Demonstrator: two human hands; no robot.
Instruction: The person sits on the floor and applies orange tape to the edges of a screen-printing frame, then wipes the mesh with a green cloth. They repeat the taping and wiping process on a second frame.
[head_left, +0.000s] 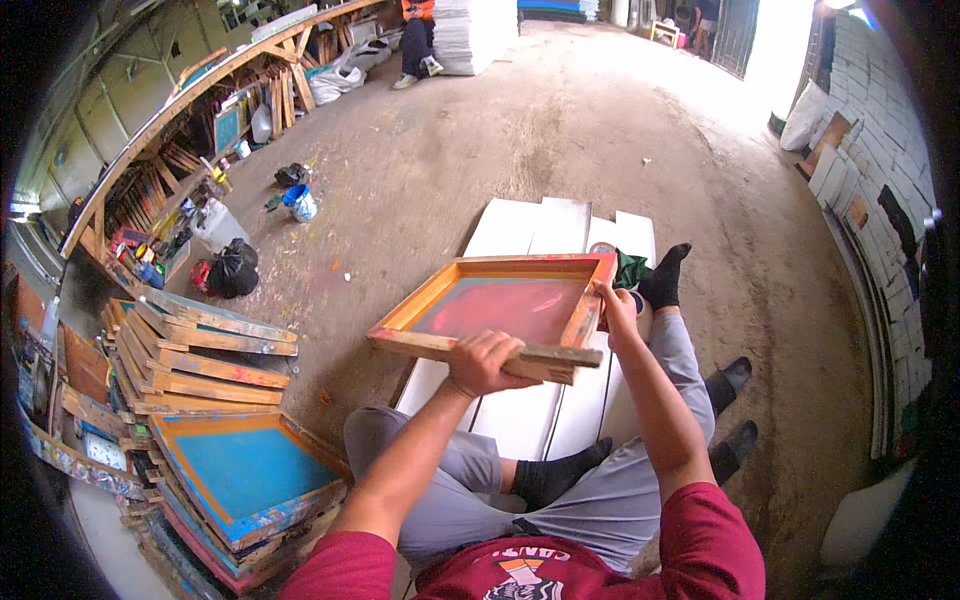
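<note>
Gripping a frame (505, 305) above white boards (505, 228)

Viewing remotely through the head camera, I log the frame, wooden with red mesh, out in front of the grey trousers (595, 520). It sits over the boards; I cannot tell whether its far edge touches them.

Left hand (485, 365): closed on the near rail, knuckles up. Right hand (618, 312): gripping the right rail, some fingers hidden from me. The near rail juts out past the left hand toward the right.

Surroundings: I note a green cloth (631, 268) just beyond the right hand, near a foot in a black sock (668, 272). To the left, well apart from the hands, more frames lie in a leaning stack (210, 370); nearest me is one with blue mesh (250, 465). Farther off on the floor (420, 180) stand a blue bucket (299, 203) and a black bag (234, 268).
</note>
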